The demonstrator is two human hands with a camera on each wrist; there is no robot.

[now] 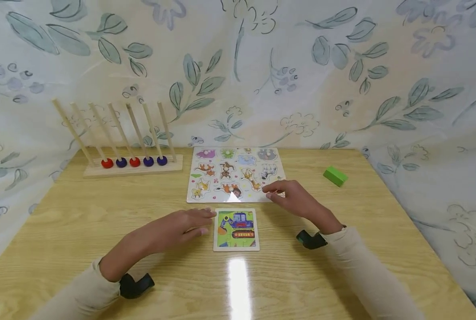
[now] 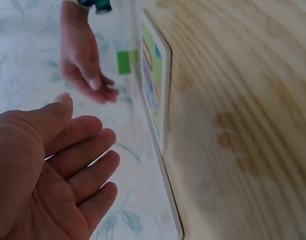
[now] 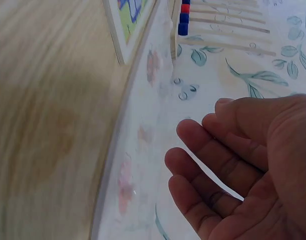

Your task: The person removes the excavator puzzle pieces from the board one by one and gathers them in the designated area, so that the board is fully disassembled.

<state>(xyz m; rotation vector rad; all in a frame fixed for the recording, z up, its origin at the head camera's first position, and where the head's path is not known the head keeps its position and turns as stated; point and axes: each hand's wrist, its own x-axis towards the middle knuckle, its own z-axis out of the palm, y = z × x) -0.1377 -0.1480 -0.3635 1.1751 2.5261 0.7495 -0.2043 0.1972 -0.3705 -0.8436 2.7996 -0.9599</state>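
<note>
Floral cloth (image 1: 262,95) rises behind the tabletop (image 1: 142,195) and drops away past its left and right edges, so the side borders of the wood show plainly. Excavator puzzle (image 1: 238,229) lies flat near the middle, well in from both side edges, a narrow strip of wood between it and the animal board (image 1: 237,175); wider wood runs to its right and toward the person, where a bright reflection falls. Along the far edge, at left, stands a peg rack (image 1: 135,170) with red and blue beads (image 1: 135,162), just beside the board; a green block (image 1: 335,176) rests at far right, near the side edge. Pale yellow-brown grain covers the surface. The excavator's cab faces the board and its tracks the person, with the digging arm toward the left; the frame is nearly square, so its long axis is hard to tell. The board's longer side runs left to right. Both hands are free of any load, fingers loosely bent: the left hand (image 1: 178,229) beside the puzzle's left edge, the right hand (image 1: 292,198) over the board's near right corner.
</note>
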